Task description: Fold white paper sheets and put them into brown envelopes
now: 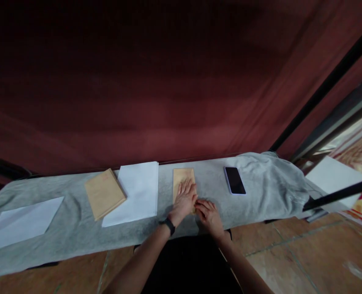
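A narrow, flat piece of brown kraft paper (183, 174) lies upright before me on a grey cloth; whether it is a folded sheet or an envelope I cannot tell. My left hand (185, 198), with a black band at its wrist, presses flat on its lower half, fingers stretched out. Close beside it, my right hand (209, 214) has its fingers bent and drawn together at the paper's lower right edge, seemingly pinching it. Both hands nearly touch, and they hide the paper's bottom end.
Left of my hands, a stack of white paper (138, 192) lies partly under a thick brown kraft bundle (104, 194). Farther left is another white sheet (21, 222). A phone (235, 180) rests to the right on the grey cloth (269, 183). A dark red panel (168, 122) rises behind.
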The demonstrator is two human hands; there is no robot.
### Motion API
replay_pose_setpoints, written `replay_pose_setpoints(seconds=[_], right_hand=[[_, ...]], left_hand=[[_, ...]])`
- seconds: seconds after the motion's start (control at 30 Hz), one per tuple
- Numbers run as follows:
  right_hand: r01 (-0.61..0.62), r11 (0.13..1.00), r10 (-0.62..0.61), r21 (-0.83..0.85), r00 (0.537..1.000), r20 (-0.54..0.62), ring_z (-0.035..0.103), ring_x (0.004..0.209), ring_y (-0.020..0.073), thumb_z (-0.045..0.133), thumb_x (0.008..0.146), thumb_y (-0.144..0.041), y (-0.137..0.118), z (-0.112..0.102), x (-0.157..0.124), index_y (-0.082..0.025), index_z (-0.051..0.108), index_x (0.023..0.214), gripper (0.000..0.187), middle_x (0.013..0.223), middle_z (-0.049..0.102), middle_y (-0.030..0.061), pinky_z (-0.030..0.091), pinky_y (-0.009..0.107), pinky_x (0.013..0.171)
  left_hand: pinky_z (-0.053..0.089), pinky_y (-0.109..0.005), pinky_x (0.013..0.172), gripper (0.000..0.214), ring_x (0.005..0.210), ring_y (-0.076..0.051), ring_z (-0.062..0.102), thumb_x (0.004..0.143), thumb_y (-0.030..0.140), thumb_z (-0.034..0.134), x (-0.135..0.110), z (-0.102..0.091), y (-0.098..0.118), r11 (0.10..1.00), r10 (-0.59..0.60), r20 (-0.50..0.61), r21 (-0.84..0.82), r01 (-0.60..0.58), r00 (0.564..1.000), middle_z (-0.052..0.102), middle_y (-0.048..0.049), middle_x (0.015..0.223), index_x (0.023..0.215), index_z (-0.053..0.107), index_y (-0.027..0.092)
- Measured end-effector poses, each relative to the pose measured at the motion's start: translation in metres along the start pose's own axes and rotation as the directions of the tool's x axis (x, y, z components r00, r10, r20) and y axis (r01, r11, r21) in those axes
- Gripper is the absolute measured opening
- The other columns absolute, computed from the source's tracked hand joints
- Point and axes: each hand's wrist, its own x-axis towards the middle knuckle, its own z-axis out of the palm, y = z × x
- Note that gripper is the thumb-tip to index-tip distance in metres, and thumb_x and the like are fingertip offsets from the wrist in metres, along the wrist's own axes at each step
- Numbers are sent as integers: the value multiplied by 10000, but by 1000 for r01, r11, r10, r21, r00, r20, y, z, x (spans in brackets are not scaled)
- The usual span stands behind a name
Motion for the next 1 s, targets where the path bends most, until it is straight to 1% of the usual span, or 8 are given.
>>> replay_pose_setpoints(seconds=[0.1, 0.17, 0.23, 0.33, 0.53, 0.7, 0.83, 1.0], right_hand=[[7, 1000, -7, 4, 1000, -1, 629, 1073, 219, 528, 964, -210, -1, -1, 0, -283, 708, 1107, 242, 1213, 701, 50, 447, 411, 947], [3, 1000, -3, 7, 1000, -5, 630, 1072, 221, 532, 964, -218, -3, -1, 1, -284, 704, 1114, 238, 1209, 702, 52, 451, 405, 933], [-11, 1000, 11, -1, 1000, -14, 631, 1063, 224, 539, 965, -229, -5, -1, 1, -284, 704, 1108, 225, 1201, 703, 56, 450, 403, 926], [-20, 1000, 20, -13, 1000, -7, 631, 1043, 224, 539, 977, -253, -8, -2, 3, -284, 705, 1087, 202, 1187, 705, 59, 443, 400, 920], [-32, 999, 32, 3, 999, 8, 616, 1069, 218, 529, 997, -273, -11, -6, 4, -283, 689, 1091, 185, 1183, 702, 43, 419, 389, 933], [-35, 999, 35, -16, 999, 20, 608, 1043, 218, 538, 973, -225, -11, -6, 3, -284, 686, 1099, 203, 1180, 695, 42, 416, 387, 920], [-16, 999, 17, -29, 999, 33, 598, 1050, 210, 533, 964, -203, -11, -9, 3, -280, 681, 1103, 217, 1188, 690, 33, 408, 368, 912], [-4, 999, 5, -34, 999, 38, 591, 1054, 212, 508, 979, -221, -12, -11, 1, -269, 676, 1079, 202, 1193, 687, 37, 391, 374, 929]], left_hand=[[6, -482, 1249, 448, 1521, -253, 207, 899, 312, 577, 33, 7, -11, 985, -15, 74, 174, 2, 997, 384, -64, 1592, 1343, 563, 254], [-3, -473, 1251, 491, 1524, -250, 200, 920, 346, 545, 48, 8, -20, 960, -3, 117, 279, -30, 993, 361, -70, 1604, 1401, 518, 249], [-3, -462, 1253, 524, 1523, -246, 205, 933, 376, 522, 56, 9, -27, 943, 18, 144, 327, -65, 989, 362, -64, 1604, 1441, 481, 258], [12, -454, 1254, 559, 1519, -245, 217, 939, 425, 508, 61, 9, -34, 932, 21, 158, 354, -77, 987, 360, -53, 1606, 1473, 445, 272], [36, -420, 1250, 603, 1504, -251, 256, 948, 473, 481, 63, 7, -37, 919, 62, 178, 374, -125, 982, 349, -94, 1608, 1492, 420, 221], [28, -430, 1250, 617, 1521, -248, 205, 950, 484, 481, 59, 6, -38, 895, 48, 176, 429, -120, 983, 315, -80, 1625, 1505, 401, 227], [18, -459, 1250, 579, 1524, -253, 194, 946, 475, 493, 47, 2, -37, 887, 22, 184, 450, -104, 983, 339, -42, 1617, 1488, 434, 280], [-2, -467, 1246, 513, 1527, -243, 183, 963, 411, 460, 22, -5, -38, 889, 21, 218, 443, -118, 976, 346, -2, 1614, 1468, 466, 322]])
